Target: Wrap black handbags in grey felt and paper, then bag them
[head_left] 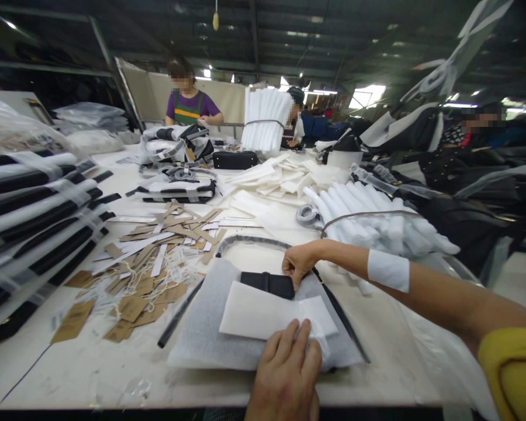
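Note:
In the head view, a black bag wrapped in thin white foam sheet [201,327] lies in front of me, its wrapped handle [249,238] arching at the far side. A black flap with a strap across it [267,284] shows in the middle. A folded white foam piece [254,313] lies over the flap's near edge. My left hand [287,368] rests on that piece, fingers stretched out flat. My right hand [298,263] is closed, fingers curled down at the flap's right end; what they pinch, if anything, is hidden.
Brown cardboard tags with strings [135,304] lie to the left, beside a tall stack of wrapped black bags [30,222]. A bundle of white foam rolls [372,216] sits to the right. Loose foam sheets [280,175] spread beyond. Co-workers [193,105] stand across the table.

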Tool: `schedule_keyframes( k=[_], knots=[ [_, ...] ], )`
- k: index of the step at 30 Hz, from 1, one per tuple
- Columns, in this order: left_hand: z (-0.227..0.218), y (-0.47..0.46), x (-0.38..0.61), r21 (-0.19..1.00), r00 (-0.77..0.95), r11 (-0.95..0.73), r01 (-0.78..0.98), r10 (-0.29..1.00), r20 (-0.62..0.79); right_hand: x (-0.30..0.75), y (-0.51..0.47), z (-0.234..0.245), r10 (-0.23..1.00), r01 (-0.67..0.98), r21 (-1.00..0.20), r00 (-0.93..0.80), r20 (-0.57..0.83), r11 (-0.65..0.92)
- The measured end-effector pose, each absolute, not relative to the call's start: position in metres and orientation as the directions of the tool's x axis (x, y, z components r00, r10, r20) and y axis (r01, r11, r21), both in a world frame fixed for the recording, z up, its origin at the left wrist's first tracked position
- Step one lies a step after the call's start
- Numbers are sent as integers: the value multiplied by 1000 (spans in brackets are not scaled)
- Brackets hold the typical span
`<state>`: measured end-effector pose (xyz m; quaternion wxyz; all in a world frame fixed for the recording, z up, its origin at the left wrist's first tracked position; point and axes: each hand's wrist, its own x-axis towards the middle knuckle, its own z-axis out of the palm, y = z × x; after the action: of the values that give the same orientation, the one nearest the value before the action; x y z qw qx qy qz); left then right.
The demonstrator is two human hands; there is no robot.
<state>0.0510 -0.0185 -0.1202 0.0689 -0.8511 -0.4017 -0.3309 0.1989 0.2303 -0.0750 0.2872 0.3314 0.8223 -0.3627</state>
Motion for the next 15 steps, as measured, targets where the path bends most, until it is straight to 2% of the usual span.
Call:
schedule_keyframes(
  k=[3,5,11,15],
  knots=[
    [-119,-21,49,191,474,-669,718,671,570,202,232,-76,339,755,-440,-627,-702,485],
    [-119,-24,48,216,482,-668,712,690,540,205,230,-71,389,755,-443,-639,-664,483],
    [-122,-28,47,242,502,-678,694,696,514,221,190,-33,633,741,-428,-668,-391,518],
    [-121,-29,48,243,504,-667,704,711,490,228,142,-28,650,722,-404,-687,-324,562]
  ],
)
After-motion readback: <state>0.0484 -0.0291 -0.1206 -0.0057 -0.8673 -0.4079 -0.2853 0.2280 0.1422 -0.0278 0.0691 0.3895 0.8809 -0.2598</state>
